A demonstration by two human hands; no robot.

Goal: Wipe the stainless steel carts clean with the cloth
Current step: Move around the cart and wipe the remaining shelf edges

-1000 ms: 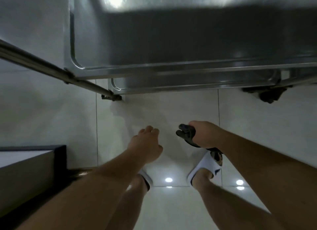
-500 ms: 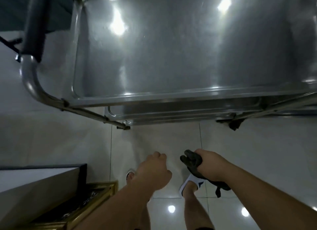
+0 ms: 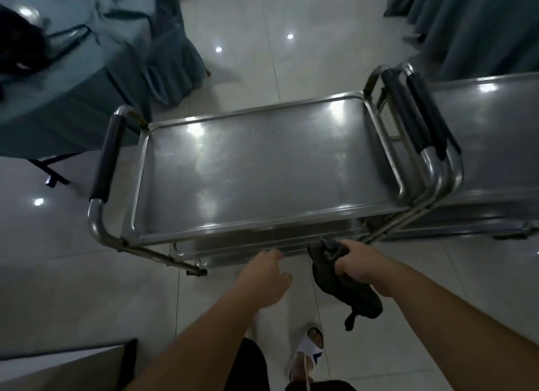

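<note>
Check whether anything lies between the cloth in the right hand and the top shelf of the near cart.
Nothing visible does. The right hand grips the dark cloth just in front of the near cart, whose top shelf is bare. The left hand holds nothing beside it.

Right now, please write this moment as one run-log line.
right hand: grips dark cloth | left hand: holds nothing, near lower shelf | cart top tray: not yet touched

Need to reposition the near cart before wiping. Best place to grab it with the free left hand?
Judging by the layout, the black-sleeved handle at the cart's left end. It is a padded bar standing clear of the tray rim, open all round. Bring the left hand in from the left and wrap over the top. The right hand holds the cloth.
</note>
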